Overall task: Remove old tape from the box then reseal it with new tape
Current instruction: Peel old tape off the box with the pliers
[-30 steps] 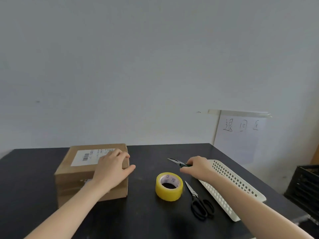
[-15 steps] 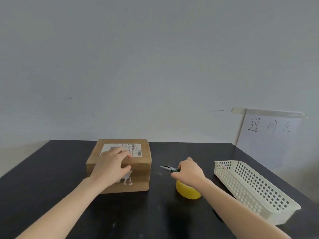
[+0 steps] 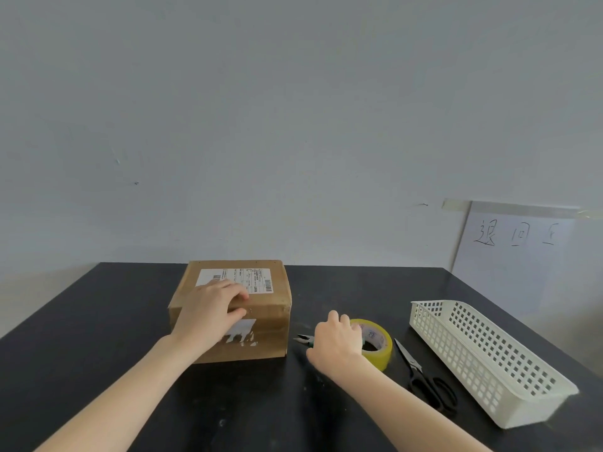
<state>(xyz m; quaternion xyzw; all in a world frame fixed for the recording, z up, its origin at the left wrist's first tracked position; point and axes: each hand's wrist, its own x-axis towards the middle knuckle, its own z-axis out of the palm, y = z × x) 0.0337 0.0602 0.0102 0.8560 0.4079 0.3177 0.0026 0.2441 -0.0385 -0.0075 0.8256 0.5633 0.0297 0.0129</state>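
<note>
A brown cardboard box [image 3: 272, 321] sits on the black table [image 3: 98, 321], with a white shipping label [image 3: 235, 276] on top and torn white tape remnants [image 3: 243, 335] on its front face. My left hand [image 3: 208, 309] rests over the box's top front edge, fingers on the top and thumb on the front face. Just right of the box, my right hand [image 3: 336, 345] grips small green-handled pliers [image 3: 303, 339], their jaws pointing left toward the box. A yellow tape roll [image 3: 380, 349] lies partly hidden behind that hand.
Black scissors [image 3: 421, 373] lie right of the tape roll. A white perforated plastic basket [image 3: 489, 363] stands along the table's right edge. A handwritten paper sign [image 3: 515, 256] is taped to the wall at the back right.
My right hand has carried the pliers left from beside the basket to just right of the box, in front of the tape roll. My left hand stayed on the box.
</note>
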